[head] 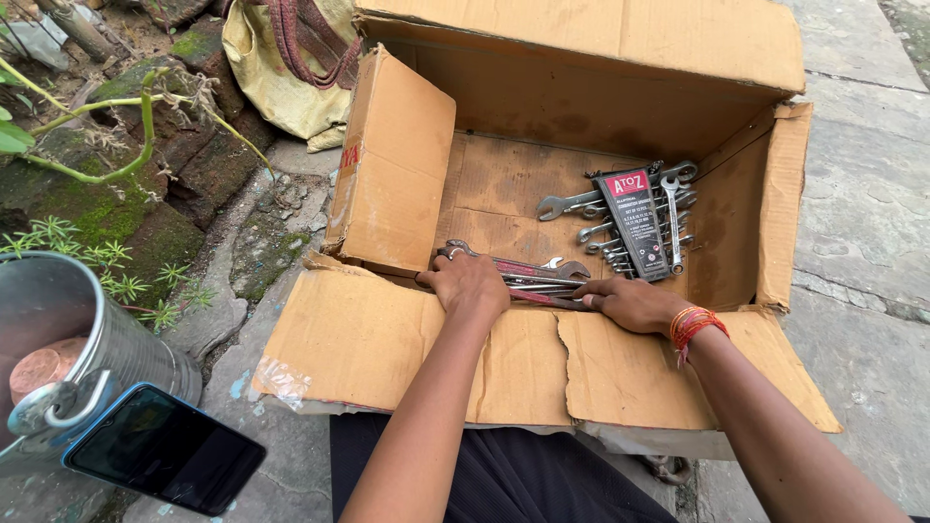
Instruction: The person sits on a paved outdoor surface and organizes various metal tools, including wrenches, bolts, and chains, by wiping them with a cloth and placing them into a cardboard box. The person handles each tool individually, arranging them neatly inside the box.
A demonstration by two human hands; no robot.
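- Your cardboard box (581, 97) is matt brown paperboard, creased, stained and torn along the front flap.
- The loose wrenches (528, 273) under your hands are bare metal, dull and worn.
- The wrench set (668, 208) shines as polished steel, held in a dark plastic holder.
- The phone (165, 450) shows a glossy black glass face.
- The bucket (58, 310) is smooth grey metal.
- The pavement (862, 213) is rough stone.
- The sack (281, 68) is coarse yellowish cloth.
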